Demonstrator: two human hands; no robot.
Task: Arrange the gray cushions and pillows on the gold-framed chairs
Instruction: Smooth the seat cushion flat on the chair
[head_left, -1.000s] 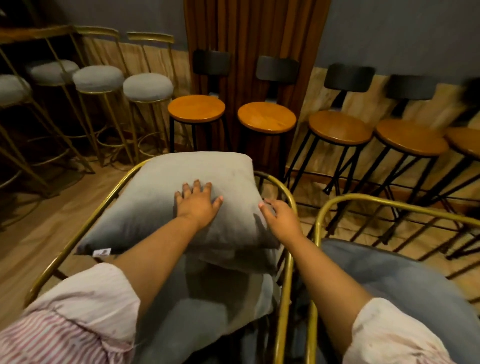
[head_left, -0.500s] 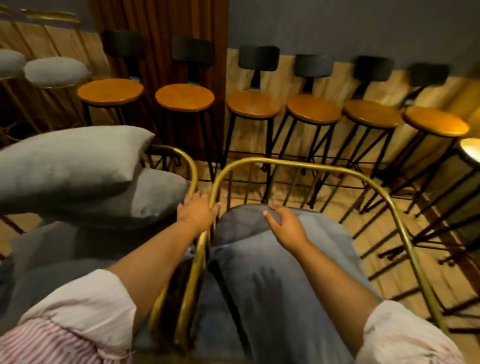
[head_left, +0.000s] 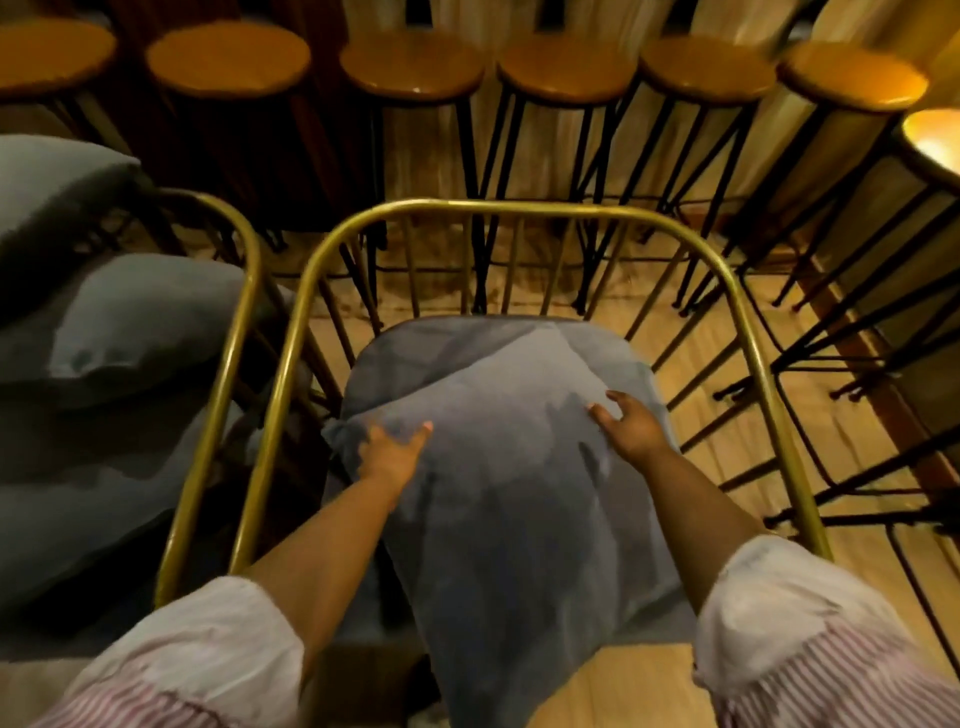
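A gray pillow (head_left: 509, 467) lies tilted over the gray seat cushion (head_left: 410, 353) of the gold-framed chair (head_left: 519, 207) in front of me, its near end hanging past the seat toward me. My left hand (head_left: 392, 449) grips the pillow's left corner. At the pillow's right edge, my right hand (head_left: 631, 426) has its fingers curled around it. On the neighbouring gold-framed chair (head_left: 244, 312) to the left, two gray pillows (head_left: 130, 322) are stacked on its cushion, the upper pillow (head_left: 52, 182) at the far left edge.
A row of several wooden-topped bar stools (head_left: 566, 67) with thin black legs stands right behind the chairs and curves around the right side. The two gold chairs stand side by side, almost touching. Wooden floor (head_left: 779, 441) shows to the right of the chair.
My view has swung right and down, from the left chair to the right one. Both hands left the left chair's pillow and frame and now hold a gray pillow on the right chair.
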